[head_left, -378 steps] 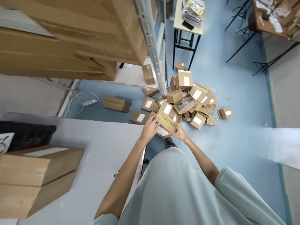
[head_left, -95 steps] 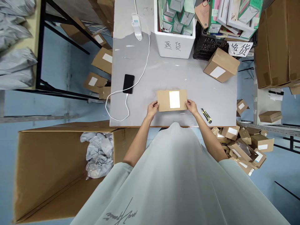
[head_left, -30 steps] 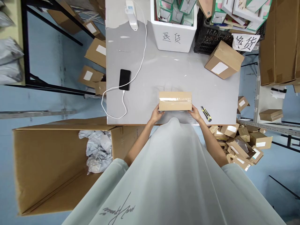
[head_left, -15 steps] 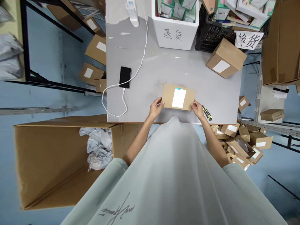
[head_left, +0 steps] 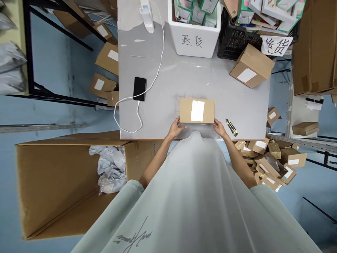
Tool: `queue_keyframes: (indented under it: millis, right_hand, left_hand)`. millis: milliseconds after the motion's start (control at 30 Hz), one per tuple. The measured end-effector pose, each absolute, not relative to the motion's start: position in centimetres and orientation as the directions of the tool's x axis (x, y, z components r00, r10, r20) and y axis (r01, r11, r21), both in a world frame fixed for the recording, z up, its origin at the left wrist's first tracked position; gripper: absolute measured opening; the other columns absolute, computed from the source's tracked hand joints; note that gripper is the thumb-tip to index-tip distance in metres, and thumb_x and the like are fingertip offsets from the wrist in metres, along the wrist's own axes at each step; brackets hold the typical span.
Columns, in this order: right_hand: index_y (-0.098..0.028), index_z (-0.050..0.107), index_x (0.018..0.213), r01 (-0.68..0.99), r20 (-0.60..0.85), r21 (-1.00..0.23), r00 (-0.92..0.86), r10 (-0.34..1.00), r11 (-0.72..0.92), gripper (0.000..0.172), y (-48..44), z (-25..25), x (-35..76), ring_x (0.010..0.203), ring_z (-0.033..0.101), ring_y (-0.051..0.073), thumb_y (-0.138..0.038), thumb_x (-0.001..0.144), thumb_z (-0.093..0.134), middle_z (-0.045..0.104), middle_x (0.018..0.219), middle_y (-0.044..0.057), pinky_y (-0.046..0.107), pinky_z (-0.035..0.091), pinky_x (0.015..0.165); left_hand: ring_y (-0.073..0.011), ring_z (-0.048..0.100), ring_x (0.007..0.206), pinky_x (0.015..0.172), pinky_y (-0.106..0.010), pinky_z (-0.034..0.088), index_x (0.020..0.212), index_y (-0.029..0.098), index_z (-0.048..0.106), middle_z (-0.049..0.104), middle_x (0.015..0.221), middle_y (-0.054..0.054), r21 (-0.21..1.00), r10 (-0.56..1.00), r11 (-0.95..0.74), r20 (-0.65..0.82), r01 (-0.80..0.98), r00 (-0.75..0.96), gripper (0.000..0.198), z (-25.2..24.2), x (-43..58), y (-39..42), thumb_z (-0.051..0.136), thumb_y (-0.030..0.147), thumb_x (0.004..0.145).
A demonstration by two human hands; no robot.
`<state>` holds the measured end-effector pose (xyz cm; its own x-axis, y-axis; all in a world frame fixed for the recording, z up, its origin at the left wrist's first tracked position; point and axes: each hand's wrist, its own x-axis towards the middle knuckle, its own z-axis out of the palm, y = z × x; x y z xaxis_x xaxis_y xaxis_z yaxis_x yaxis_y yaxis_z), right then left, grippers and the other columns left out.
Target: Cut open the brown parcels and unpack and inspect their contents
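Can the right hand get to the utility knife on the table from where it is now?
Probably yes. The utility knife lies on bare table just right of the right hand, nothing between them. But that hand grips the near corner of the small box and would have to let go first.

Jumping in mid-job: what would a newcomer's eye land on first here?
First, the labelled cardboard box lying flat near the front edge of the grey table, held at its near corners by the left hand and right hand. Next, the white bin with handwritten characters at the far edge, stuffed with green cartons, and the big open carton on the floor to the left, with crumpled grey wrapping inside.
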<state>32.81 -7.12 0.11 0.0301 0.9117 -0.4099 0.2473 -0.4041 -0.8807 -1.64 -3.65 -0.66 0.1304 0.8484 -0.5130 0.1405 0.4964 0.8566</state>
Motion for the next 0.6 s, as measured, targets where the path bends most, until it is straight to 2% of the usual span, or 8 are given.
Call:
queue_keyframes:
  millis: [133, 233, 333, 400, 500, 600]
  right_hand:
    - [-0.023, 0.075, 0.147, 0.259, -0.412, -0.868, 0.101, 0.905, -0.424, 0.069, -7.6, 1.8, 31.8, 0.129, 0.075, 0.036, -0.058, 0.087, 0.073, 0.081, 0.136, 0.013, 0.056, 0.058, 0.123]
    - [-0.022, 0.080, 0.139, 0.306, -0.341, -0.874, 0.171, 0.924, -0.379, 0.070, -7.2, 3.7, 32.6, 0.119, 0.075, 0.034, -0.073, 0.092, 0.072, 0.078, 0.128, 0.015, 0.053, 0.064, 0.113]
    - [-0.022, 0.083, 0.133, 0.388, -0.261, -0.869, 0.170, 0.950, -0.308, 0.072, -6.2, 5.5, 33.6, 0.112, 0.073, 0.033, -0.082, 0.098, 0.067, 0.076, 0.115, 0.013, 0.050, 0.063, 0.112]
    - [-0.022, 0.085, 0.126, 0.437, -0.238, -0.857, 0.138, 0.961, -0.275, 0.072, -5.5, 6.2, 33.8, 0.106, 0.073, 0.032, -0.085, 0.100, 0.063, 0.075, 0.106, 0.012, 0.048, 0.062, 0.111]
    - [-0.022, 0.086, 0.116, 0.485, -0.249, -0.829, 0.123, 0.961, -0.277, 0.075, -4.8, 6.0, 33.5, 0.099, 0.073, 0.032, -0.090, 0.099, 0.059, 0.073, 0.098, 0.010, 0.048, 0.062, 0.105]
    - [-0.019, 0.085, 0.121, 0.499, -0.254, -0.812, 0.166, 0.953, -0.304, 0.084, -4.6, 5.2, 32.9, 0.097, 0.073, 0.031, -0.094, 0.096, 0.055, 0.075, 0.099, 0.011, 0.050, 0.062, 0.105]
  left_hand:
    - [-0.0368, 0.071, 0.141, 0.123, -0.056, 0.058, 0.155, 0.020, 0.068, 0.069, 0.160, -0.021, 0.882, 0.888, 0.444, -0.456, 0.154, 0.051, 0.081, 0.0, -1.5, -3.6, 0.091, 0.033, 0.078]
    - [-0.0321, 0.075, 0.127, 0.112, -0.049, 0.064, 0.148, 0.021, 0.073, 0.075, 0.146, -0.017, 0.913, 0.934, 0.351, -0.358, 0.209, -0.004, 0.066, 1.7, -2.0, -3.2, 0.088, 0.047, 0.089]
    - [-0.0310, 0.074, 0.127, 0.108, -0.045, 0.065, 0.140, 0.020, 0.077, 0.074, 0.137, -0.015, 0.929, 0.965, 0.259, -0.263, 0.263, -0.019, 0.059, 3.3, -2.5, -2.5, 0.080, 0.061, 0.097]
    - [-0.0311, 0.074, 0.126, 0.107, -0.044, 0.065, 0.137, 0.018, 0.078, 0.073, 0.133, -0.015, 0.933, 0.972, 0.233, -0.235, 0.274, -0.025, 0.060, 3.8, -2.6, -1.9, 0.078, 0.065, 0.098]
    - [-0.0305, 0.076, 0.119, 0.109, -0.046, 0.064, 0.129, 0.016, 0.080, 0.076, 0.130, -0.016, 0.921, 0.963, 0.266, -0.269, 0.284, -0.031, 0.059, 3.6, -2.6, -1.0, 0.080, 0.064, 0.095]
    - [-0.0306, 0.077, 0.116, 0.111, -0.047, 0.063, 0.123, 0.016, 0.080, 0.079, 0.127, -0.017, 0.902, 0.943, 0.328, -0.330, 0.280, -0.040, 0.057, 3.1, -2.5, -0.6, 0.085, 0.062, 0.090]
